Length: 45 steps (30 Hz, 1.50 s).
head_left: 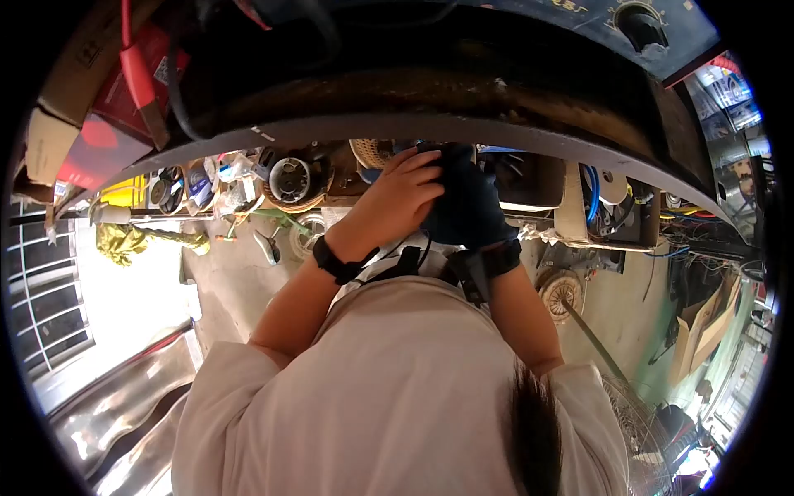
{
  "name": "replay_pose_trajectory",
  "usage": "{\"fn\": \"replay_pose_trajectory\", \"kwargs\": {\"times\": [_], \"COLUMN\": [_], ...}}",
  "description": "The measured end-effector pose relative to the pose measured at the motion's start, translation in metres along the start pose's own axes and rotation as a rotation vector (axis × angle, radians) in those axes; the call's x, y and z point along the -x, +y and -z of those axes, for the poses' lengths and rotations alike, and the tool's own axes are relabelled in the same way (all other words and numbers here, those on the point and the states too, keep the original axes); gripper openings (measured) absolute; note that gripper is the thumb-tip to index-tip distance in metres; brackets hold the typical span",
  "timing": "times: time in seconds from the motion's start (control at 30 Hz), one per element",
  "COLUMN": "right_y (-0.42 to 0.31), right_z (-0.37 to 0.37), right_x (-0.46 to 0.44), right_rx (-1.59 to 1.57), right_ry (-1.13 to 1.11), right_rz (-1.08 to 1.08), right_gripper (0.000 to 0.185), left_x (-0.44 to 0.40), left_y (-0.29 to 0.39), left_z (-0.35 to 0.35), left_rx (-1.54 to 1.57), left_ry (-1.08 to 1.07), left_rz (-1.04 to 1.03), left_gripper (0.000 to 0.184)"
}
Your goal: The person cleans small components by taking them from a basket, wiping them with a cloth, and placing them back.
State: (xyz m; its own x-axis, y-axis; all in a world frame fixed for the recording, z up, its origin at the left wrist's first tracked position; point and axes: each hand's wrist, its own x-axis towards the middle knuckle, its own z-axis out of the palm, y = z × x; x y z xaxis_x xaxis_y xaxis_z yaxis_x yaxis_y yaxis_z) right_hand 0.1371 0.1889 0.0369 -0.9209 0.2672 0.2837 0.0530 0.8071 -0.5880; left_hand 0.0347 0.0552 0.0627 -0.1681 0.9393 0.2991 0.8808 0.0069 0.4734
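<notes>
My bare left hand (pixel 393 198) reaches across to my right hand, with its fingers curled over the near side of a dark blue glove (pixel 470 208). My right hand (pixel 463 194) is inside that glove. Its fingers are lost in shadow against the dark bench edge, so their pose does not show. Both hands are held close together in front of my body, just under the curved metal edge (pixel 463 131). Black bands (pixel 341 263) circle both wrists.
Behind my hands runs a shelf with a round fan-like part (pixel 291 179), a tan woven-looking ring (pixel 370 153), and a cardboard box (pixel 571 202) with blue cable. A red clamp (pixel 139 78) hangs upper left. A dial (pixel 642 26) sits upper right. A round disc (pixel 561 291) is on the floor.
</notes>
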Motion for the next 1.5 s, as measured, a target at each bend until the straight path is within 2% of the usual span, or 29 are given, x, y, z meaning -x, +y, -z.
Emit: {"fn": "replay_pose_trajectory", "kwargs": {"times": [0.1, 0.13, 0.2, 0.23, 0.27, 0.33, 0.43, 0.47, 0.53, 0.57, 0.6, 0.7, 0.8, 0.87, 0.9, 0.97, 1.03, 1.07, 1.13, 1.2, 1.27, 1.37, 1.43, 1.47, 1.5], "right_y": [-0.021, -0.023, -0.022, -0.021, -0.019, -0.025, -0.043, -0.046, -0.046, -0.043, -0.04, -0.036, -0.051, -0.061, -0.061, -0.055, -0.044, -0.035, -0.038, -0.046, -0.033, -0.041, -0.044, -0.041, -0.046], "right_z": [0.009, 0.005, -0.002, -0.005, -0.007, -0.003, 0.008, 0.007, 0.006, 0.008, 0.01, 0.014, 0.018, 0.023, 0.022, 0.017, 0.001, -0.01, -0.006, 0.005, -0.015, -0.02, -0.018, -0.017, -0.013], "right_x": [-0.009, -0.011, -0.017, -0.016, -0.013, -0.012, -0.018, -0.018, -0.018, -0.018, -0.018, -0.018, -0.024, -0.027, -0.026, -0.023, -0.016, -0.013, -0.019, -0.024, -0.023, -0.024, -0.024, -0.025, -0.026], "right_rx": [-0.264, -0.062, 0.348, 0.236, 0.125, 0.213, 0.664, 0.717, 0.597, 0.422, 0.312, 0.116, -0.042, -0.145, -0.101, 0.082, 0.068, -0.079, -0.126, 0.064, -0.238, -0.617, -0.463, -0.195, -0.116], "right_ry": [-0.009, -0.026, -0.054, -0.06, -0.069, -0.095, -0.074, -0.035, 0.027, 0.049, 0.024, -0.134, -0.121, -0.11, -0.099, -0.069, -0.066, -0.075, -0.09, -0.106, -0.153, -0.078, -0.028, -0.028, -0.055], "right_rz": [-0.059, 0.01, 0.148, 0.133, 0.117, 0.143, 0.258, 0.284, 0.328, 0.346, 0.336, 0.243, 0.158, 0.091, 0.113, 0.21, 0.282, 0.279, 0.316, 0.394, 0.234, 0.153, 0.228, 0.303, 0.273], "right_gripper": [0.038, 0.038, 0.037, 0.036, 0.035, 0.035, 0.036, 0.036, 0.036, 0.035, 0.037, 0.05, 0.036, 0.027, 0.025, 0.024, 0.028, 0.031, 0.034, 0.034, 0.034, 0.033, 0.033, 0.033, 0.032], "left_x": [0.016, 0.02, 0.027, 0.029, 0.03, 0.034, 0.039, 0.039, 0.04, 0.04, 0.041, 0.041, 0.049, 0.049, 0.048, 0.049, 0.047, 0.045, 0.042, 0.038, 0.037, 0.039, 0.042, 0.042, 0.043], "left_y": [0.0, 0.001, 0.008, 0.01, 0.002, -0.012, -0.022, -0.019, -0.013, -0.011, -0.01, -0.007, -0.01, -0.013, -0.016, -0.021, -0.016, -0.011, 0.001, 0.007, 0.009, 0.003, 0.002, 0.001, 0.0], "left_z": [0.009, 0.011, 0.016, 0.017, 0.018, 0.011, 0.005, 0.005, 0.006, 0.006, 0.007, 0.013, 0.012, 0.013, 0.013, 0.016, 0.026, 0.03, 0.036, 0.037, 0.033, 0.024, 0.023, 0.022, 0.021], "left_rx": [0.104, 0.132, 0.212, 0.253, 0.222, 0.354, 0.531, 0.588, 0.676, 0.703, 0.73, 0.636, 0.569, 0.514, 0.484, 0.505, 0.517, 0.533, 0.567, 0.546, 0.508, 0.456, 0.466, 0.487, 0.508], "left_ry": [0.197, 0.272, 0.456, 0.548, 0.57, 0.512, 0.377, 0.341, 0.246, 0.189, 0.133, 0.03, 0.185, 0.368, 0.46, 0.483, 0.471, 0.48, 0.495, 0.49, 0.492, 0.489, 0.463, 0.484, 0.505], "left_rz": [-0.009, -0.019, 0.171, 0.267, 0.299, 0.416, 0.499, 0.515, 0.568, 0.606, 0.645, 0.547, 0.53, 0.594, 0.624, 0.636, 0.618, 0.601, 0.571, 0.506, 0.483, 0.502, 0.514, 0.55, 0.586], "left_gripper": [0.027, 0.028, 0.031, 0.033, 0.032, 0.031, 0.026, 0.025, 0.024, 0.023, 0.022, 0.019, 0.019, 0.02, 0.02, 0.019, 0.019, 0.019, 0.018, 0.02, 0.022, 0.026, 0.028, 0.028, 0.028]}}
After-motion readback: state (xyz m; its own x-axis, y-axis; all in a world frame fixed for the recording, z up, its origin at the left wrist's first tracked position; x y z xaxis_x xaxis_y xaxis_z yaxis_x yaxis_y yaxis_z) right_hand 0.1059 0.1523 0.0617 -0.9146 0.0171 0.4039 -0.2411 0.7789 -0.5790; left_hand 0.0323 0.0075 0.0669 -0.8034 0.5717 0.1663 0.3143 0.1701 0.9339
